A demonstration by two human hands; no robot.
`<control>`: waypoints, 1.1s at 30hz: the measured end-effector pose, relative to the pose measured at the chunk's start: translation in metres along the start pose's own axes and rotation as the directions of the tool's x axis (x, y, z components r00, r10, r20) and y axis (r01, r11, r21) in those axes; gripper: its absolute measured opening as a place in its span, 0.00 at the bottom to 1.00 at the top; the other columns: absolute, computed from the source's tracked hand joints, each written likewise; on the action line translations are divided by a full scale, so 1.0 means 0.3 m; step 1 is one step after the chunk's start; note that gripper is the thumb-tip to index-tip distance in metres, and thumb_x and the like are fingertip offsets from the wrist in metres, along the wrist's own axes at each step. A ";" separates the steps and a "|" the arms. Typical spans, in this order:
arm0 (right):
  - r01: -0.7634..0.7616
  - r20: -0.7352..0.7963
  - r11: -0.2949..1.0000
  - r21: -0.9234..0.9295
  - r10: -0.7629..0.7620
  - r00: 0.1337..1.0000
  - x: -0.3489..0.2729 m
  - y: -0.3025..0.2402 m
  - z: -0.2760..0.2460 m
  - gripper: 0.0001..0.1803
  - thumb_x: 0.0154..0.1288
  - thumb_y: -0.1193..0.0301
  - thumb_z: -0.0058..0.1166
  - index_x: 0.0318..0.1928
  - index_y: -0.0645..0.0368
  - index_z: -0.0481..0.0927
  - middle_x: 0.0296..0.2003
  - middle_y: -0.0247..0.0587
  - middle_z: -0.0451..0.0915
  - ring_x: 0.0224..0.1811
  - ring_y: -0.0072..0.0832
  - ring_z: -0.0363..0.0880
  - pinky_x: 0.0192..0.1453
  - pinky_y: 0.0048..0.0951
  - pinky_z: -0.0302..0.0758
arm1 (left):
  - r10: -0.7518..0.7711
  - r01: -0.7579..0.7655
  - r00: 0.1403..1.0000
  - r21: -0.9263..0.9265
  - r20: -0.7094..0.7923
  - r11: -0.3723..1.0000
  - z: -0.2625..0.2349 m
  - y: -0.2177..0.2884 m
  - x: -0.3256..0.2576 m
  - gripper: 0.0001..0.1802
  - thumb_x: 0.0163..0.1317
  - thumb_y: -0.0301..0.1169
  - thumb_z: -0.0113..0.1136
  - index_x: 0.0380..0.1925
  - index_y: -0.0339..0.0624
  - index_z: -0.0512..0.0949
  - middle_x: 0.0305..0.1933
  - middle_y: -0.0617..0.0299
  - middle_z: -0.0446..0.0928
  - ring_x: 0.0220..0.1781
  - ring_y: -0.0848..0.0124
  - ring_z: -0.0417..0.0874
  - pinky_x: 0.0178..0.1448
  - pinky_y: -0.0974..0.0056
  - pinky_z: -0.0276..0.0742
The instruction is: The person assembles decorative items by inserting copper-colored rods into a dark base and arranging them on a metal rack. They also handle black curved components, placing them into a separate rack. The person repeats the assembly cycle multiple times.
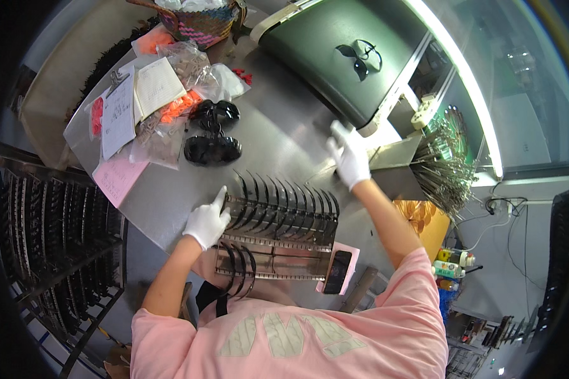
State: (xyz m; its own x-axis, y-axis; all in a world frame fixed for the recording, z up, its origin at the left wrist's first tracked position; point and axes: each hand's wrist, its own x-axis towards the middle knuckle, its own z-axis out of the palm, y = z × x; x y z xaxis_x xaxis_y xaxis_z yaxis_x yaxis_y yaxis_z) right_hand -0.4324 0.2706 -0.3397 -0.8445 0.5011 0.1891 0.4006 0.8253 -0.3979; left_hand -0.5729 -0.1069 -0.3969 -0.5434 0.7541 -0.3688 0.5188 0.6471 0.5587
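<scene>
My left hand (208, 222), in a white glove, is at the left end of a metal rack, its index finger stretched out along the rack's edge. Several curved, glossy black pieces (275, 205) stand side by side in the rack's far row. Fewer similar black pieces (237, 268) stand at the left of the near metal tray (281, 262). My right hand (349, 158), also gloved in white, reaches past the rack to the near corner of a dark green padded surface (351, 54). Its fingers are apart, with nothing visible in them.
Black sunglasses (360, 58) lie on the green surface. Stacked glossy black parts (214, 136), a clipboard (119, 117), a notebook (160, 87) and plastic bags cover the left table. A bundle of metal wires (439, 167) stands right; a phone (338, 271) lies beside the tray.
</scene>
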 end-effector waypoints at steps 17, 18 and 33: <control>-0.269 0.273 0.452 0.850 0.059 0.960 0.001 -0.484 -0.302 0.13 0.72 0.64 0.54 0.49 0.58 0.76 0.29 0.39 0.81 0.32 0.28 0.80 0.43 0.32 0.78 | -0.062 -0.065 0.977 -0.561 -0.205 0.825 -0.178 0.063 -0.177 0.27 0.70 0.37 0.62 0.68 0.46 0.74 0.36 0.53 0.85 0.41 0.56 0.87 0.51 0.58 0.82; -0.407 0.404 0.224 0.885 0.061 0.913 -0.133 -0.562 -0.314 0.12 0.72 0.65 0.54 0.49 0.59 0.77 0.30 0.39 0.81 0.34 0.28 0.80 0.44 0.32 0.77 | 0.117 -0.323 0.915 -0.525 -0.387 0.788 -0.187 0.106 -0.209 0.28 0.68 0.35 0.64 0.67 0.44 0.74 0.42 0.55 0.85 0.47 0.61 0.87 0.55 0.61 0.81; -0.716 0.580 0.255 0.650 0.442 0.684 -1.023 -0.651 0.065 0.25 0.73 0.70 0.51 0.69 0.56 0.74 0.31 0.34 0.87 0.32 0.20 0.80 0.44 0.23 0.77 | -0.013 -0.194 0.968 -0.784 -0.250 0.590 -0.130 0.163 -0.613 0.22 0.80 0.43 0.51 0.37 0.36 0.83 0.24 0.68 0.76 0.28 0.81 0.74 0.34 0.72 0.68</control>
State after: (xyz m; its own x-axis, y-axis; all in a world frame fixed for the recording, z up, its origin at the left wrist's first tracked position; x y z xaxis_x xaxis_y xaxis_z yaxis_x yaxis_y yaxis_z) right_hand -0.2584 -0.0493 -0.3375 -0.6067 0.5572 -0.5669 0.4755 -0.3171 -0.8206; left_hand -0.4733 -0.2184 -0.2728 -0.6980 0.6934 -0.1789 -0.1058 0.1472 0.9834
